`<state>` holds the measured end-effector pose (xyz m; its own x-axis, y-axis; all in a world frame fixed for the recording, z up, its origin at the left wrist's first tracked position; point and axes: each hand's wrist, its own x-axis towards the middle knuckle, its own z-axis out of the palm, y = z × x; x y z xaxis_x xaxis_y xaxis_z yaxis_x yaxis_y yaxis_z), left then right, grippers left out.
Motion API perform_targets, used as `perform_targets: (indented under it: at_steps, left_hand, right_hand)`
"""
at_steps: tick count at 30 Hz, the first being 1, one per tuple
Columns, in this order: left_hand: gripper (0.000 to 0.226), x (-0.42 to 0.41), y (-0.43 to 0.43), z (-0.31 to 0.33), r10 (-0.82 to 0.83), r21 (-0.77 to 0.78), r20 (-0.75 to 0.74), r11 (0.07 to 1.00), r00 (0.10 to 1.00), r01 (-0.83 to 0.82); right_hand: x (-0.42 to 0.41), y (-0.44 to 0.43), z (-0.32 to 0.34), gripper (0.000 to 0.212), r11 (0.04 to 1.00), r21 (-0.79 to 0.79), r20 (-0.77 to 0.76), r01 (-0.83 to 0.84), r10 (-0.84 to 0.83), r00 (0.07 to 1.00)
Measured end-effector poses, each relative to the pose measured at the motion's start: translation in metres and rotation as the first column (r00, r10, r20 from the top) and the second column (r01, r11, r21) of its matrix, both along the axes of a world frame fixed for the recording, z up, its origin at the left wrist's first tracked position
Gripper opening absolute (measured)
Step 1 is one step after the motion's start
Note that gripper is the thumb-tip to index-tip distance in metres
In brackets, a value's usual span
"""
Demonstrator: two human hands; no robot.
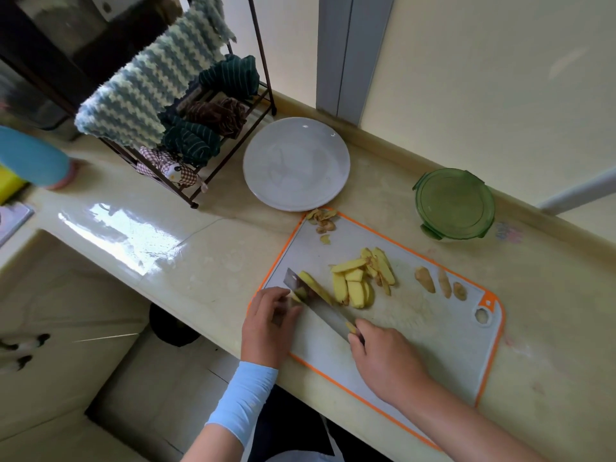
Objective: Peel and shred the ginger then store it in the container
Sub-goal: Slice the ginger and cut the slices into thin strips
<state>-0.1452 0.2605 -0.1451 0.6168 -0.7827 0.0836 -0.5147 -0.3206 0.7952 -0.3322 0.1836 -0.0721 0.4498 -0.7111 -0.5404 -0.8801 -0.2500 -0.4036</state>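
We can pass over the bare near-right half of the white cutting board with orange rim [433, 355] and the beige stone counter [206, 248] left of it. The left hand [266, 325] pinning a yellow ginger piece [298, 295], the right hand [383, 358] and its slanted steel kitchen knife [330, 316] block the near-left corner. Yellow ginger slices [358, 285] and 3 brown ginger knobs [425, 279] bar the far half. Beyond stand a round white plate [296, 163], a round green lidded container [455, 204] and a dark wire cloth rack [233, 157].

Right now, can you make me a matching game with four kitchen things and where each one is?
1 round white plate
2 round green-lidded container
3 steel knife
4 brown ginger peels

A gripped by the right hand
B far corner of the orange-edged cutting board
C beside the dark metal cloth rack
D right of the plate, on the counter

Pairs: 1-C, 2-D, 3-A, 4-B
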Motion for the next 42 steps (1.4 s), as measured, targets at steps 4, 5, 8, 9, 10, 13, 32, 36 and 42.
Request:
perform_targets:
  at_steps: [4, 5, 8, 9, 10, 13, 32, 36, 42]
  left_hand:
    - [0.035, 0.011, -0.01, 0.0, -0.099, 0.105, 0.071, 0.99, 0.993, 0.091]
    - [0.032, 0.014, -0.008, -0.001, -0.134, 0.1, 0.101, 0.987, 0.986, 0.124]
    - [0.01, 0.022, -0.004, 0.001, -0.218, 0.07, 0.2, 0.976, 0.955, 0.208]
    - [0.005, 0.025, -0.004, 0.001, -0.26, 0.068, 0.241, 0.966, 0.935, 0.251]
    - [0.011, 0.028, -0.004, 0.001, -0.299, 0.075, 0.276, 0.954, 0.914, 0.289]
    - [0.014, 0.036, -0.005, -0.003, -0.375, 0.11, 0.333, 0.927, 0.865, 0.36]
    - [0.016, 0.052, 0.002, 0.024, -0.407, 0.451, 0.202, 0.846, 0.891, 0.284]
    - [0.023, 0.068, 0.001, 0.026, -0.501, 0.429, 0.185, 0.815, 0.845, 0.389]
    - [0.014, 0.072, -0.008, 0.016, -0.665, 0.428, 0.311, 0.736, 0.679, 0.525]
  right_hand:
    - [-0.001, 0.001, -0.002, 0.026, 1.0, -0.013, 0.015, -0.009, 0.009, 1.0]
    - [-0.001, 0.001, -0.001, 0.025, 1.0, -0.013, 0.019, -0.006, 0.006, 1.0]
    - [-0.002, 0.0, 0.001, 0.027, 1.0, -0.012, 0.005, -0.004, 0.004, 1.0]
    - [-0.001, 0.0, 0.002, 0.03, 1.0, -0.002, 0.004, 0.0, 0.0, 1.0]
    - [-0.001, 0.0, 0.002, 0.033, 1.0, 0.007, 0.002, 0.003, -0.003, 1.0]
    - [0.001, -0.001, 0.004, 0.035, 1.0, -0.003, -0.015, 0.003, -0.003, 1.0]
    - [0.013, 0.015, 0.024, 0.026, 0.994, -0.053, -0.043, 0.094, -0.096, 0.994]
    - [0.015, 0.016, 0.03, 0.023, 0.991, -0.066, -0.035, 0.116, -0.119, 0.992]
    - [0.02, 0.014, 0.03, 0.027, 0.986, -0.055, -0.04, 0.156, -0.158, 0.987]
